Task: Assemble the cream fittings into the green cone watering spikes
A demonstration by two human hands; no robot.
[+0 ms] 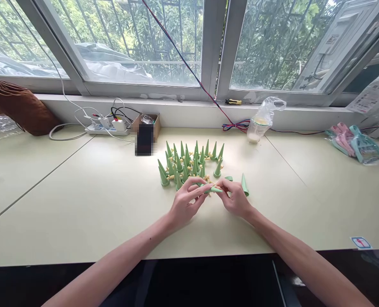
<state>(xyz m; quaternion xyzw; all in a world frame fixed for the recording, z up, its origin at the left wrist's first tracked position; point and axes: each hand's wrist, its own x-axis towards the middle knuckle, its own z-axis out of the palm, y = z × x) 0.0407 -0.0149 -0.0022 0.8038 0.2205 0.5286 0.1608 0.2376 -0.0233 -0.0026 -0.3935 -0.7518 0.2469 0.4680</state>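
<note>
My left hand (189, 197) grips a small green cone (215, 189) that lies sideways, its tip pointing right. Opposite it, my right hand (236, 197) has its fingers pinched together close to the cone, at a small tan piece mostly hidden by the fingertips. Behind both hands stands a cluster of upright green cones (178, 165) with small tan pieces among them. One loose green cone (244, 185) leans just right of my right hand. A small green part (228, 178) lies behind that hand.
At the back are a power strip (104, 127) with cables, a small cardboard box (157, 123), a plastic bag (260, 123) and a yellow cutter (233, 102) on the sill. Pink and teal packaged items (355, 143) lie right; a brown pouch (23, 106) left.
</note>
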